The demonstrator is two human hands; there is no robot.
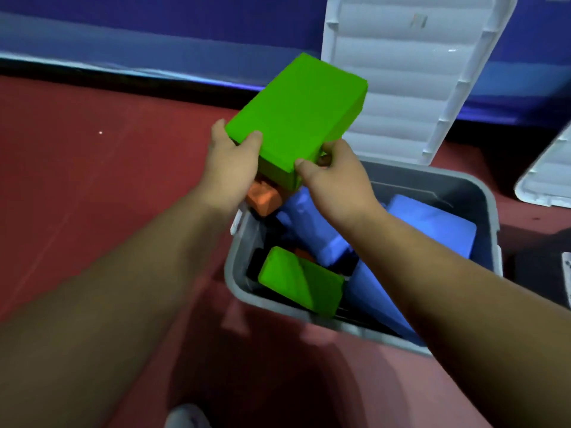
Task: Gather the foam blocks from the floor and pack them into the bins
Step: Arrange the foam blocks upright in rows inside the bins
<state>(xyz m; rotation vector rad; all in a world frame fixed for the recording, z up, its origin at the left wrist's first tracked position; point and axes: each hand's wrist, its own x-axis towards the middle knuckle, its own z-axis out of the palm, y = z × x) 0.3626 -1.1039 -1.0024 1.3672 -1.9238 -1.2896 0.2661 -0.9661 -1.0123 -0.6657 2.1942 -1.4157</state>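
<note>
Holding a green foam block by its near end, tilted up and away, above the far-left corner of the grey bin. Gripping it with the left hand at the left corner, thumb on the top face, fingers tucked beneath and out of sight. Pinching the right corner with the right hand, thumb on the top edge, fingers curled round the side. Just under the block and partly hidden by it, an orange block at the bin's rim; cannot tell whether on the rim or inside. In the bin, a second green block leaning near the front wall, among blue blocks partly covered by the right forearm. Behind the bin, a white lid standing upright before the blue wall. At the right edge, cut off, another white lid above the red floor. At the bottom edge, blurred, the tip of a shoe.
</note>
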